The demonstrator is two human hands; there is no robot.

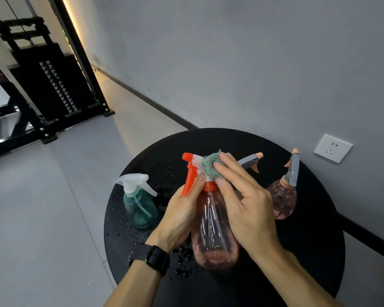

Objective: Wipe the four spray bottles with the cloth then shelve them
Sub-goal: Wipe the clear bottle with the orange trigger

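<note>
Both hands work on a pink bottle (213, 227) with an orange trigger head above the round black bench (308, 251).

The left hand (182, 209) grips the bottle's neck; the right hand (244, 202) presses a green cloth (210, 166) onto the sprayer head. A teal bottle (139, 207) stands at the bench's left edge, a round pink bottle (283, 201) near the right edge, a grey nozzle (251, 160) behind the hands. Water droplets (182, 258) speckle the bench's left part.

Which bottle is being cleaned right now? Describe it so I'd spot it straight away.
Find the round black table by the grey wall. Above its middle, the left hand grips a clear pink spray bottle while the right hand presses a green cloth on its head. It alone has an orange trigger; the teal bottle has a white one, and the other pink bottle a grey one.
</note>
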